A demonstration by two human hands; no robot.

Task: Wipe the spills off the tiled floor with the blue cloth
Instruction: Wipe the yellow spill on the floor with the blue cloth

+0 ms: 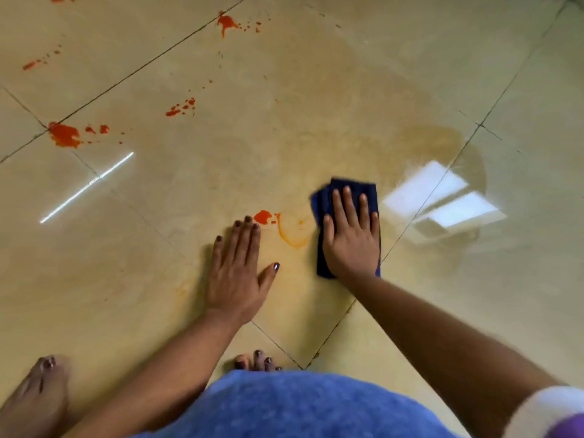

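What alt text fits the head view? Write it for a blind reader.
Right hand presses a blue cloth flat on the tiled floor; left hand rests flat beside a red spill. More red spills lie farther off.

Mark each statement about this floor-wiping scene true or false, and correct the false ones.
1. The right hand presses flat on the blue cloth. True.
2. The left hand holds a second cloth. False: it rests flat on the bare tiled floor, holding nothing.
3. A small red spill lies between the two hands. True.
4. All the red spills are already wiped away. False: a large red splatter and others remain to the upper left.
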